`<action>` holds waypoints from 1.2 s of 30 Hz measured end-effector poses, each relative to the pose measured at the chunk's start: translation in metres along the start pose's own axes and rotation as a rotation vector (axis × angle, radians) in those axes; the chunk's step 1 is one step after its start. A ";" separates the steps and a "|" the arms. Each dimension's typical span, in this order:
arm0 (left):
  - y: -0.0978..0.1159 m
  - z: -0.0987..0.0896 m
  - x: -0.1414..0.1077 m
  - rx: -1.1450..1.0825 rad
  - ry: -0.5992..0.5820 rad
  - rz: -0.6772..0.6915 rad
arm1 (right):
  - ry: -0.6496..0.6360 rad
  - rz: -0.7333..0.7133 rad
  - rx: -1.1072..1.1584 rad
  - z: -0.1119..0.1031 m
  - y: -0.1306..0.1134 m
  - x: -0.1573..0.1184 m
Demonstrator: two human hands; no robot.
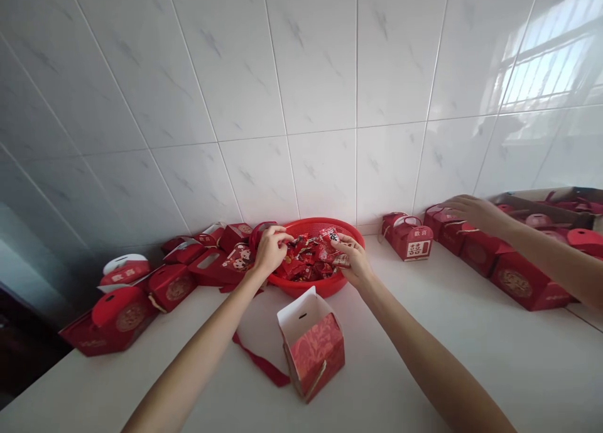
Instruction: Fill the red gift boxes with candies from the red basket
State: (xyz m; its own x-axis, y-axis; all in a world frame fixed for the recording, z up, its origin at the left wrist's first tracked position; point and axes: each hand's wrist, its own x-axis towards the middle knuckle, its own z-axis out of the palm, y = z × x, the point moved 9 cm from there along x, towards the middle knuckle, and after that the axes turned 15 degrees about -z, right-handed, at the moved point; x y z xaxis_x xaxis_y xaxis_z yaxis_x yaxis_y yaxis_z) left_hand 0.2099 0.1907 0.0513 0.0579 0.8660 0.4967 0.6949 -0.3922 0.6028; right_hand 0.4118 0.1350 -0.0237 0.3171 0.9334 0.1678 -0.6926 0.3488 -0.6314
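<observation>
White bench (424, 351): red basket (308, 290) of packets (306, 263); right hand (357, 263), grip pinching a packet (326, 237) over basket; left hand (270, 251) at basket's left, grip contents indiscernible; open box (316, 351) in front.

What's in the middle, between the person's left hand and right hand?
Small red wrapped packets, piled in the red basket, lie between the left hand and the right hand. The head view shows it.

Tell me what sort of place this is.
Possibly a home kitchen or utility room, though I can't be sure: there's a glossy tiled wall with a barred window's reflection, and a white work surface against it.
</observation>
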 end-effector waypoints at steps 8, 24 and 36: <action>0.005 0.083 -0.020 0.350 -0.622 0.004 | -0.035 -0.033 -0.007 0.000 0.001 0.002; -0.002 0.075 0.013 0.262 -0.393 -0.118 | -0.033 -0.024 -0.040 0.002 -0.002 -0.003; -0.007 0.079 0.010 -0.079 -0.416 -0.245 | -0.032 -0.004 -0.085 -0.001 -0.001 -0.003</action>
State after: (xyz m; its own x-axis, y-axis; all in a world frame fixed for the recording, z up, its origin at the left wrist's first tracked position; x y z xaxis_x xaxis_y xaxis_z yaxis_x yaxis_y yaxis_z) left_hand 0.2624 0.2267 0.0031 0.1925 0.9799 0.0525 0.6685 -0.1702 0.7240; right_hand 0.4119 0.1316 -0.0246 0.2978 0.9348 0.1935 -0.6334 0.3452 -0.6926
